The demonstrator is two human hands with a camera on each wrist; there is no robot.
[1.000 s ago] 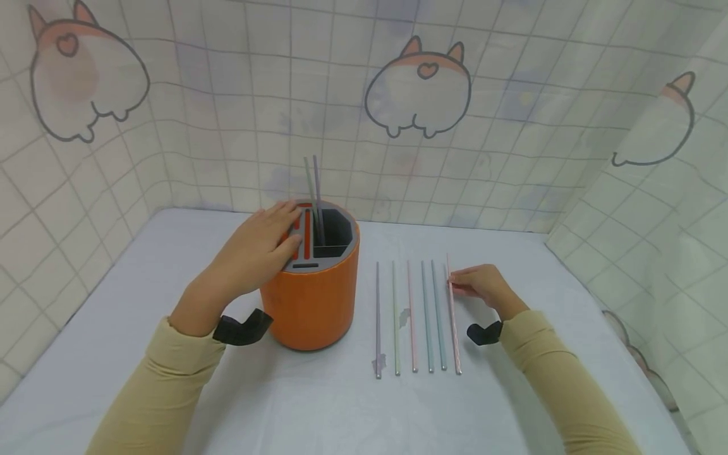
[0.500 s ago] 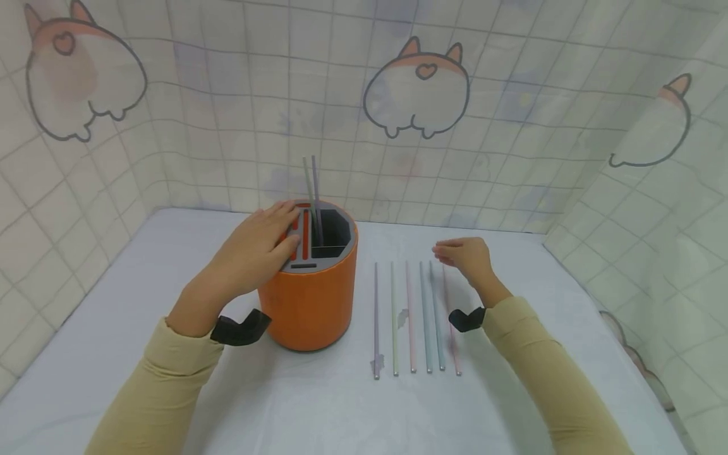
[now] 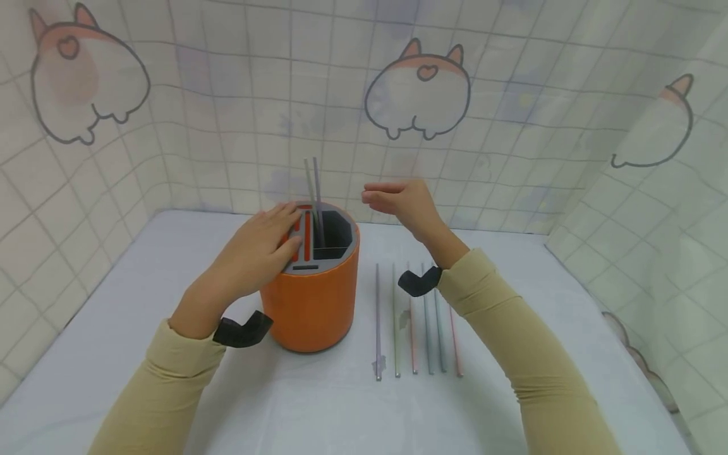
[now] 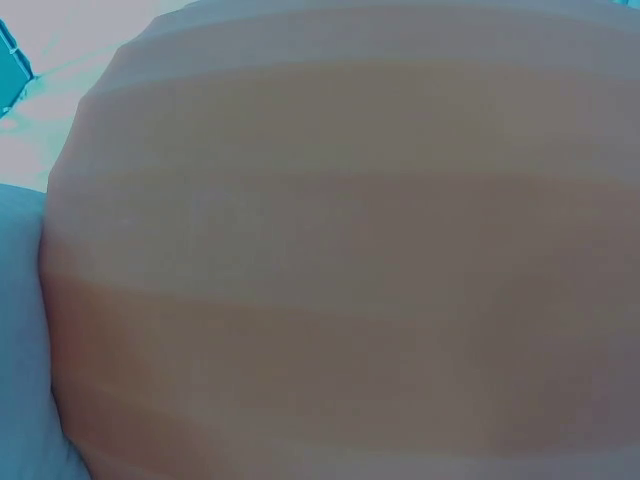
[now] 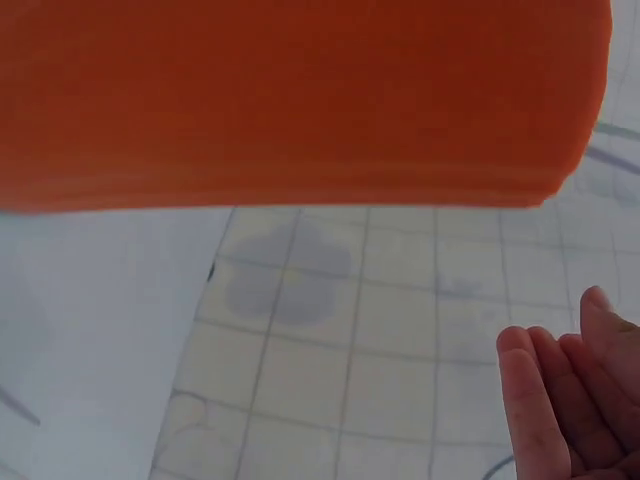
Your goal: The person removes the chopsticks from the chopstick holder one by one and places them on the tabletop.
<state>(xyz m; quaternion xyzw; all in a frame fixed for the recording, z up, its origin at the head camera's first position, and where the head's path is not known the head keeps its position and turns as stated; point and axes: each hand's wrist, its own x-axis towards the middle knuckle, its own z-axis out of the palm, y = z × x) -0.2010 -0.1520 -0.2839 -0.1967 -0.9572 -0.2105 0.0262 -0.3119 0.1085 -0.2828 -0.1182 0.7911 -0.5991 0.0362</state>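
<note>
An orange round knife holder point(image 3: 309, 309) with a grey slotted top stands left of centre. My left hand point(image 3: 256, 246) rests on its top's left side, fingers and thumb extended. Two chopsticks point(image 3: 316, 202), one greenish, one purple, stand tilted in the holder's large dark opening. My right hand point(image 3: 400, 199) hovers in the air right of the holder, apart from it, fingers pointing left. In the right wrist view my right hand point(image 5: 560, 400) shows loosely bent fingers with nothing visible between them. The holder's wall point(image 4: 330, 240) fills most of the left wrist view.
Several coloured chopsticks lie roughly parallel on the white tabletop, among them a purple chopstick point(image 3: 378, 322) and a pink chopstick point(image 3: 456, 344). My right forearm point(image 3: 523, 335) covers part of this row. A checked curtain point(image 3: 512, 126) hangs behind and at the sides.
My right hand has let go of the rightmost pink chopstick, which lies on the table. The hand has risen and moved left toward the holder. My left hand stays put.
</note>
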